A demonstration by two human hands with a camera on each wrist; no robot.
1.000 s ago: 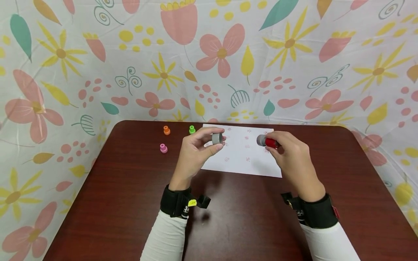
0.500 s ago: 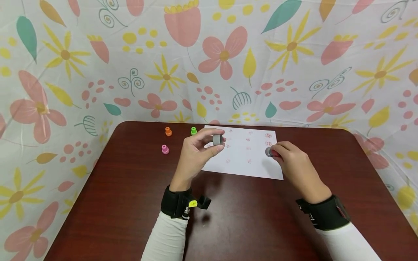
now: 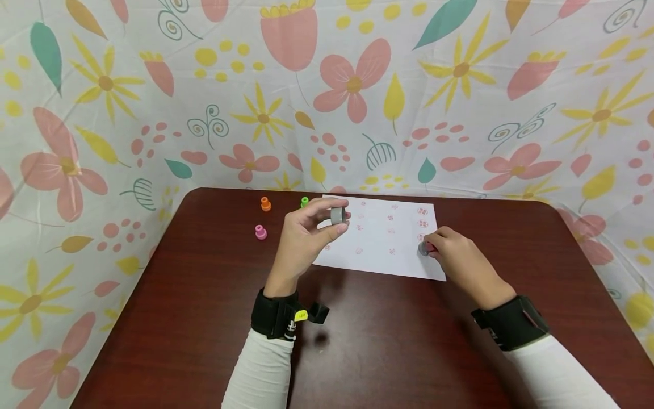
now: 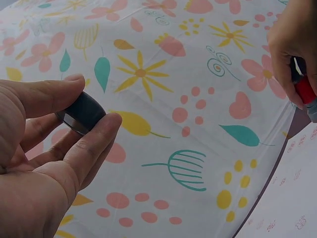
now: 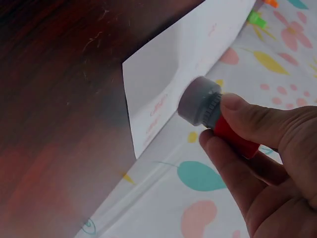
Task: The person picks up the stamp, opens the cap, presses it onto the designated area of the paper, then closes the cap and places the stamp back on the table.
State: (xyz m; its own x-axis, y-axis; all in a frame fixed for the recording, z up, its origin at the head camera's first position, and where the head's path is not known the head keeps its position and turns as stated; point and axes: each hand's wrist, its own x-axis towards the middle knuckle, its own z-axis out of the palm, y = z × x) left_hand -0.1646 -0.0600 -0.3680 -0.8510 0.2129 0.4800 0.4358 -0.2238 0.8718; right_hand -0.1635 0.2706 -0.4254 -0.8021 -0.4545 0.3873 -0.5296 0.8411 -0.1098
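My left hand (image 3: 301,241) pinches a short grey cap (image 3: 338,215) between thumb and fingers, raised in front of the paper's left part. In the left wrist view that cap (image 4: 85,115) looks dark. At the right side of the white paper (image 3: 375,264), my right hand (image 3: 462,261) grips a stamp (image 3: 423,249). The right wrist view shows its red handle (image 5: 235,139) and grey head (image 5: 198,101), with thumb and fingers around the handle. Whether the head touches the paper I cannot tell. Larger round red marks (image 3: 422,224) run down the paper's right column.
Smaller red marks (image 3: 390,231) cover other parts of the paper. Toward the back left of the brown table (image 3: 204,272) stand small orange (image 3: 265,204), pink (image 3: 260,232) and green (image 3: 305,202) pieces, the green one partly behind my left hand. A flower-patterned cloth (image 3: 352,85) hangs behind.
My right hand has brought the stamp rightward, then nearer me along the paper's right column. A third round mark shows there now, where the stamp was half a second ago. The left hand stays put.
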